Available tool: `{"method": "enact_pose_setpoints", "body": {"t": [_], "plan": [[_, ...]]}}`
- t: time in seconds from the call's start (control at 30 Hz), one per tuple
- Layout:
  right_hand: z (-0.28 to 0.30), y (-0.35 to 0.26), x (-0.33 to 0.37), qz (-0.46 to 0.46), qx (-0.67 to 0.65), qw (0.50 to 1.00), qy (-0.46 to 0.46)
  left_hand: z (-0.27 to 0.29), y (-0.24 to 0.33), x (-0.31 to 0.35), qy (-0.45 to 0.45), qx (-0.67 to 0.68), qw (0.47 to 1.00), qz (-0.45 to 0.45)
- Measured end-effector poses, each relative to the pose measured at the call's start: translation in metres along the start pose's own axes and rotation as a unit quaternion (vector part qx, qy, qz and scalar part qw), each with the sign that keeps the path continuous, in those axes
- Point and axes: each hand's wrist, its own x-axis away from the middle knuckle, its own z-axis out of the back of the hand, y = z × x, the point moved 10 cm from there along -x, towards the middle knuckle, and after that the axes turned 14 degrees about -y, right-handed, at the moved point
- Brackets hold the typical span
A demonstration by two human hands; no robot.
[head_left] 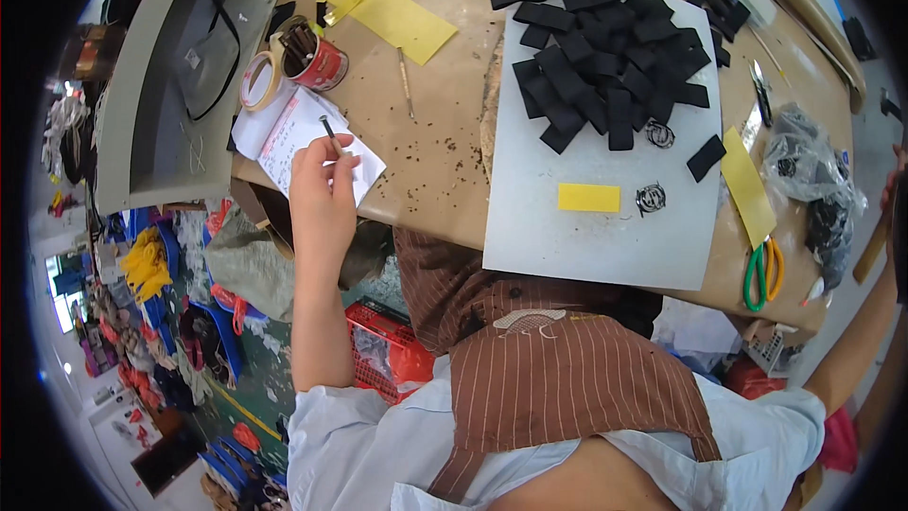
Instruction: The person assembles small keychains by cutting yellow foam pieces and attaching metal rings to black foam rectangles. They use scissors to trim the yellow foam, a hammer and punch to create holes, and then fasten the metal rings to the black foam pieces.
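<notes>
My left hand [323, 175] is closed around a short, dark metal rod [328, 129] that looks like a punch, above an open notebook [295, 147] with handwriting. My right hand [890, 180] is only partly in view at the far right rim, beside a wooden handle [871, 251]; its fingers are mostly cut off. Between my hands, a pile of black fabric strips [605, 57] lies on a pale board [558, 251]. A yellow card [588, 198] and a coil of thin black cord [651, 198] are near the board's front.
Left of the board are a red tin [326, 68] of tools, a tape roll [258, 81], a yellow sheet [397, 14] and a thin stick tool [406, 85]. On the right are scissors with green and orange handles [762, 274], small snips [760, 93] and a clear plastic bag [804, 156].
</notes>
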Motion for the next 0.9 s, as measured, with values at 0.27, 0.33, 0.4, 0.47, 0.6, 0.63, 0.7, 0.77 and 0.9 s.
{"method": "enact_pose_setpoints", "body": {"t": [0.27,0.33,0.4,0.47,0.6,0.63,0.7,0.77,0.9], "plan": [[-0.13,-0.088,0.201,0.042,-0.168,0.949,-0.265,-0.105,0.1,0.007,-0.168,0.44,0.877,-0.097],[-0.163,-0.118,0.221,0.108,-0.192,0.936,-0.276,-0.125,0.118,0.011,-0.187,0.435,0.872,-0.126],[-0.18,-0.155,0.236,0.149,-0.153,0.922,-0.323,-0.144,0.132,0.009,-0.209,0.423,0.867,-0.158],[-0.189,-0.176,0.241,0.179,-0.105,0.912,-0.353,-0.152,0.138,0.007,-0.198,0.354,0.894,-0.191],[-0.191,-0.18,0.245,0.204,-0.062,0.92,-0.329,-0.161,0.147,0.008,-0.191,0.221,0.927,-0.234],[-0.192,-0.179,0.245,0.2,-0.058,0.921,-0.331,-0.16,0.149,0.009,-0.185,0.21,0.929,-0.242],[-0.193,-0.177,0.244,0.188,-0.063,0.921,-0.335,-0.157,0.152,0.011,-0.172,0.183,0.933,-0.256],[-0.196,-0.176,0.242,0.173,-0.081,0.922,-0.337,-0.156,0.152,0.013,-0.165,0.182,0.933,-0.264],[-0.205,-0.179,0.239,0.159,-0.086,0.915,-0.362,-0.153,0.154,0.015,-0.156,0.166,0.933,-0.278]]}}
